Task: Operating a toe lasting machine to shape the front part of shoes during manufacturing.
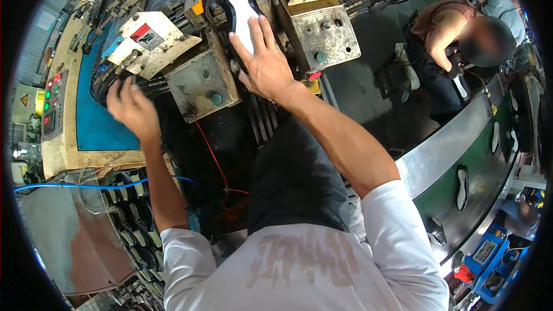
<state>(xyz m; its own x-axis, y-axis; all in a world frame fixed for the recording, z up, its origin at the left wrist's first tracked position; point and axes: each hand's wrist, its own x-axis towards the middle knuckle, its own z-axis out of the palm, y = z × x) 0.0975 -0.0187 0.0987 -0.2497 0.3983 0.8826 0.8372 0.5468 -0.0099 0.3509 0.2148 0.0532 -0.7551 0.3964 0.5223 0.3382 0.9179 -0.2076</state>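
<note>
The shoe sole [242, 8] under the right hand [262, 60] is white, set in a grey, grimy machine [201, 83] with a green round button [216, 99] and a red-and-white label [147, 34]. A blue mat [95, 118] lies beside a cream control panel [55, 103] with red and green lights. The conveyor belt [478, 167] is dark green, carrying white soles [462, 187]; a blue hose [75, 186] and red cable [213, 155] cross below.
</note>
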